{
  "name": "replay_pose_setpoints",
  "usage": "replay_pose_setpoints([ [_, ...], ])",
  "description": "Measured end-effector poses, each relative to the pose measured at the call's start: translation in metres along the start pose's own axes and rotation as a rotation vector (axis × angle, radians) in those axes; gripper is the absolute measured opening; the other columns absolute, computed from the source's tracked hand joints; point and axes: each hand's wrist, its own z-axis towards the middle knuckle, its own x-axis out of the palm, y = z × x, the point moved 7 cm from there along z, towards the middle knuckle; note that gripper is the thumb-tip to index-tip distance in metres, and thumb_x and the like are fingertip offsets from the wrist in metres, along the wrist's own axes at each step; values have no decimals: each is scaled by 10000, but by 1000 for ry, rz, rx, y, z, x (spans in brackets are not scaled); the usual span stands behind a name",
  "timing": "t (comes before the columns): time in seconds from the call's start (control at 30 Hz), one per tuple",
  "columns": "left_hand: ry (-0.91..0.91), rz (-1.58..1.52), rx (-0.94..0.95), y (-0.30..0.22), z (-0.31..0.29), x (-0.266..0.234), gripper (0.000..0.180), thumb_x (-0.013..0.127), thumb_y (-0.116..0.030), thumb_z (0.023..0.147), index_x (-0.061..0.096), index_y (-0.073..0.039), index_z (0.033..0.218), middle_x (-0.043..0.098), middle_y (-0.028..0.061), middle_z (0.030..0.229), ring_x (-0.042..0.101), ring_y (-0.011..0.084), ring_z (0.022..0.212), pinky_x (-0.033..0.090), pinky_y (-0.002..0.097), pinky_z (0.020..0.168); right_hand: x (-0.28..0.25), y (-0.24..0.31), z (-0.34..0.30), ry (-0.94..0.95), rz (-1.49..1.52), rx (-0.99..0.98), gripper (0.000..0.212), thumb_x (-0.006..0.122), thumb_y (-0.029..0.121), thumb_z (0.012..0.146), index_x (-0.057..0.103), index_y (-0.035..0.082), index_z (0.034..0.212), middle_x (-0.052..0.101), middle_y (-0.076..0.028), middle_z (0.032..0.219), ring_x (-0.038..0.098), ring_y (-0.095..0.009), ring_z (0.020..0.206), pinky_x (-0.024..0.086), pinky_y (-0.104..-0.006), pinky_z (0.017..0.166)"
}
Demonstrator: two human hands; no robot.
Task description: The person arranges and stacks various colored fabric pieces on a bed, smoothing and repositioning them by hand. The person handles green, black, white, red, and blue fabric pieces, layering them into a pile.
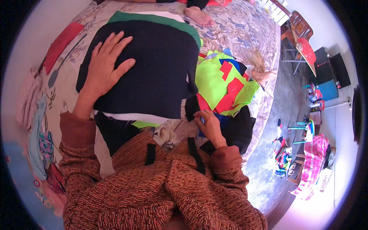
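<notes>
A stack of cut fabric pieces lies in front of me on the bed, with a large black fabric piece on top. Green fabric and white fabric stick out at its edges. My left hand rests flat on the black piece, fingers spread. Beside the stack's right edge, my right hand has its fingers bent together on a small black cloth piece. Just beyond that hand is a heap of neon yellow and red fabric scraps. More black cloth lies to its right.
Another person's bare foot is at the far side of the patterned bedsheet. A red cloth and a dark fly swatter lie at left. On the floor at right are a stool and a scrap pile.
</notes>
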Motion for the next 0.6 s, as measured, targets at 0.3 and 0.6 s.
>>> replay_pose_setpoints([
  [0.3,165,14,-58,-4,3,8,622,432,-494,888,439,-141,1399,349,86,1497,275,272,1405,137,467,1150,-46,-105,22,-280,-167,154,372,695,145,774,571,54,1113,596,-175,1044,562,-374,1003,463,-439,841],
  [0.6,176,-23,-77,-10,7,2,657,460,-515,864,470,-92,1366,383,117,1465,296,289,1388,152,451,1139,-62,-178,49,-613,-221,611,708,774,270,709,445,26,1287,509,-242,1225,498,-423,1109,423,-481,935],
])
